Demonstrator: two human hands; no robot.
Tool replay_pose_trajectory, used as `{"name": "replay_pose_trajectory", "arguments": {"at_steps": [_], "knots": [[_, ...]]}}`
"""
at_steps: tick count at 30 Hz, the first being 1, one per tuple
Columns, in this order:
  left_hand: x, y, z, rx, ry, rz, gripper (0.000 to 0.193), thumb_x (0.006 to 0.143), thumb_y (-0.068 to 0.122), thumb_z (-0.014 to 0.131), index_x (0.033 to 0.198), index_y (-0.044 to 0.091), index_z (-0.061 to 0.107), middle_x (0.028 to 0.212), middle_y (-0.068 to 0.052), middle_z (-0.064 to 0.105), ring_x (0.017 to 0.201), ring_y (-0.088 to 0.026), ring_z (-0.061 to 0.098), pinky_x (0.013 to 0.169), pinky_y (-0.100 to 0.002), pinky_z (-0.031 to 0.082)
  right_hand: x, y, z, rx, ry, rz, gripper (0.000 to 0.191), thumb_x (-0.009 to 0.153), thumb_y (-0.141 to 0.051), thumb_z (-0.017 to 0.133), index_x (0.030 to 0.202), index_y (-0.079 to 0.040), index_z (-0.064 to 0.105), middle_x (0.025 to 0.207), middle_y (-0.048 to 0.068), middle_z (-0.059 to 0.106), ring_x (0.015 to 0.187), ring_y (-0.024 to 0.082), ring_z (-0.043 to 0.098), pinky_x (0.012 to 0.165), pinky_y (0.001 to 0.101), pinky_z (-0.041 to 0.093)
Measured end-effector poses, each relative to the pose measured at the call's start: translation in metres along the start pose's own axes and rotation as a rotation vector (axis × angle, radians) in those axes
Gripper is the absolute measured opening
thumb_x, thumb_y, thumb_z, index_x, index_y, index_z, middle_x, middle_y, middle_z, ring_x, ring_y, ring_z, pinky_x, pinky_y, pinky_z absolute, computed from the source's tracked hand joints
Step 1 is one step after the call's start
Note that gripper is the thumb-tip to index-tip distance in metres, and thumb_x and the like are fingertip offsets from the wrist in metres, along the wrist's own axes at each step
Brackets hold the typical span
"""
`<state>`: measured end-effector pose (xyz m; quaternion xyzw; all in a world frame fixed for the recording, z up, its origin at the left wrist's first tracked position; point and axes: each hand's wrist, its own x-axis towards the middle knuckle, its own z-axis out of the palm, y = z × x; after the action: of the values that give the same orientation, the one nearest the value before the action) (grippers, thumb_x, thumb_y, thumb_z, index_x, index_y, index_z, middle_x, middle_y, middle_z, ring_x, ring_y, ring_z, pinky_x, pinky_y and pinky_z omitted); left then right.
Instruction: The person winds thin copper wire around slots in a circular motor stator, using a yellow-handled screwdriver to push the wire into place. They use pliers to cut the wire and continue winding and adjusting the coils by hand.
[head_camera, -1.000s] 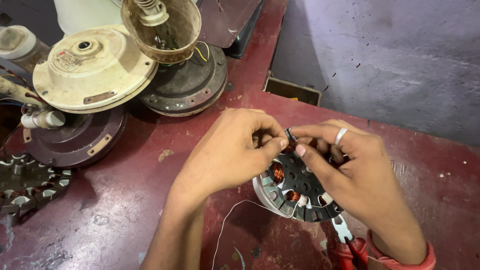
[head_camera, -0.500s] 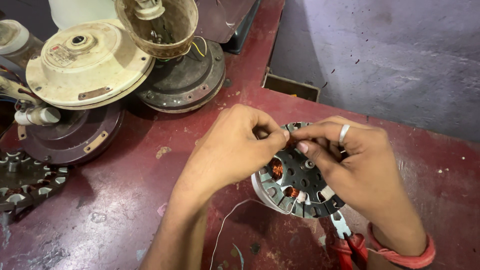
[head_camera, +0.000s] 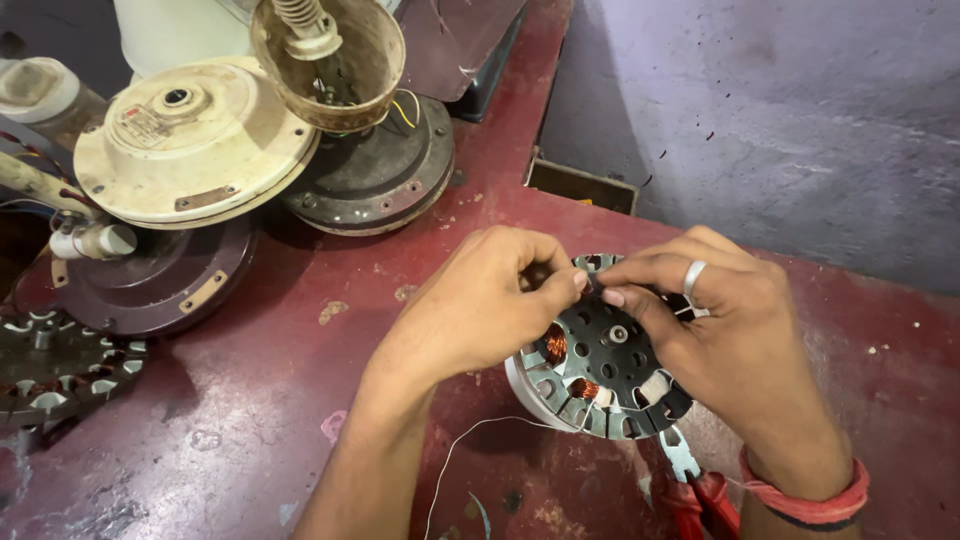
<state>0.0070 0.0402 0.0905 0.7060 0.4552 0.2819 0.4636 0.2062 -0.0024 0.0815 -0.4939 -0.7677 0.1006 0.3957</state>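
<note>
Fan stator (head_camera: 600, 375) sits flat on the red bench (head_camera: 250, 420), slots up so you can reach the copper windings. Your left hand (head_camera: 480, 310) and right hand (head_camera: 720, 330) meet at its far rim, fingertips pinched narrow on something too small to identify. Red-handled pliers (head_camera: 700, 490) lie just beside it; fan motor housings (head_camera: 200, 150) crowd the back left.

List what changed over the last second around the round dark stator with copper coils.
Little changed: both hands, left hand and right hand, keep their fingertips pinched together over the round dark stator with copper coils; whatever they pinch is too small to tell. The stator, thin white wire and red-handled pliers stayed put.
</note>
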Motion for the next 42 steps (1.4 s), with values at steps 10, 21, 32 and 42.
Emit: {"name": "replay_pose_trajectory", "arguments": {"at_steps": [10,21,32,42], "knots": [[0.005,-0.011,-0.002,0.061,0.005,0.254,0.017,0.092,0.015,0.065,0.085,0.0,0.069,0.074,-0.012,0.071,0.067,-0.022,0.068,0.064,-0.038,0.052,0.001,0.005,0.003,-0.004,-0.08,-0.011,0.011,0.086,-0.005,0.076,0.094,-0.001,0.069,0.094,0.008,0.067,0.091,0.024,0.062,0.08,0.0361,0.049],[0.004,-0.015,-0.007,0.087,-0.039,0.348,0.012,0.088,0.012,0.069,0.096,0.003,0.073,0.083,-0.009,0.071,0.074,-0.021,0.067,0.067,-0.035,0.051,-0.001,0.006,0.002,0.119,-0.176,0.055,0.01,0.093,-0.012,0.068,0.094,-0.001,0.067,0.091,0.006,0.065,0.09,0.021,0.059,0.081,0.0346,0.047],[0.003,-0.018,-0.009,0.074,0.047,0.395,0.014,0.081,0.007,0.073,0.095,0.006,0.077,0.081,-0.006,0.072,0.071,-0.016,0.068,0.064,-0.03,0.051,0.0,0.004,0.005,0.108,-0.161,0.097,0.011,0.094,-0.013,0.067,0.093,-0.001,0.067,0.09,0.006,0.066,0.091,0.021,0.06,0.081,0.0344,0.048],[0.003,-0.016,-0.01,0.044,0.141,0.588,0.019,0.085,0.002,0.068,0.101,0.007,0.077,0.094,-0.004,0.074,0.077,-0.014,0.068,0.063,-0.028,0.051,0.0,-0.004,0.004,0.104,-0.096,0.128,0.014,0.082,-0.005,0.071,0.095,0.0,0.07,0.094,0.008,0.067,0.094,0.022,0.064,0.083,0.0352,0.048]]}}
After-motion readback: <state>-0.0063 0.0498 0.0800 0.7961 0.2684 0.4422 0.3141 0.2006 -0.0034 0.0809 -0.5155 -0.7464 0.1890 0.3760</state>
